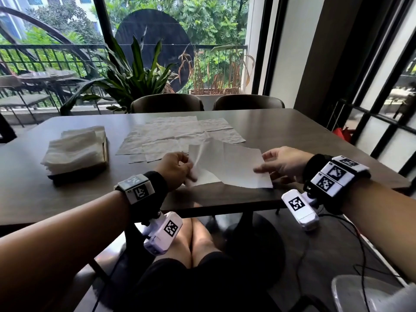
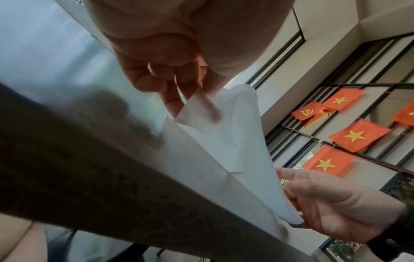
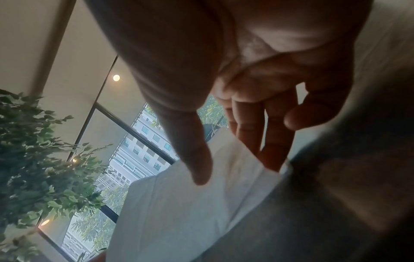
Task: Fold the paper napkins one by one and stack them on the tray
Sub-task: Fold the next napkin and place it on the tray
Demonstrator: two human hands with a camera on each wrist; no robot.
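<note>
A white paper napkin [image 1: 227, 164] is lifted just above the near part of the dark table [image 1: 304, 140], its left side curling up. My left hand [image 1: 177, 168] pinches its left edge between thumb and fingers, as the left wrist view shows on the napkin [image 2: 224, 134]. My right hand [image 1: 275, 163] holds the right edge, thumb on top and fingers beneath; in the right wrist view the napkin [image 3: 179, 209] lies under the thumb. Several flat unfolded napkins [image 1: 180, 135] lie spread behind it. A stack of folded napkins [image 1: 74, 149] sits on the tray [image 1: 104, 152] at the left.
Two dark chairs [image 1: 167, 103] stand at the table's far side, with a potted plant [image 1: 132, 73] and a window behind. A black-framed glass partition [image 1: 382, 109] is to the right. The table's front edge runs just below my hands.
</note>
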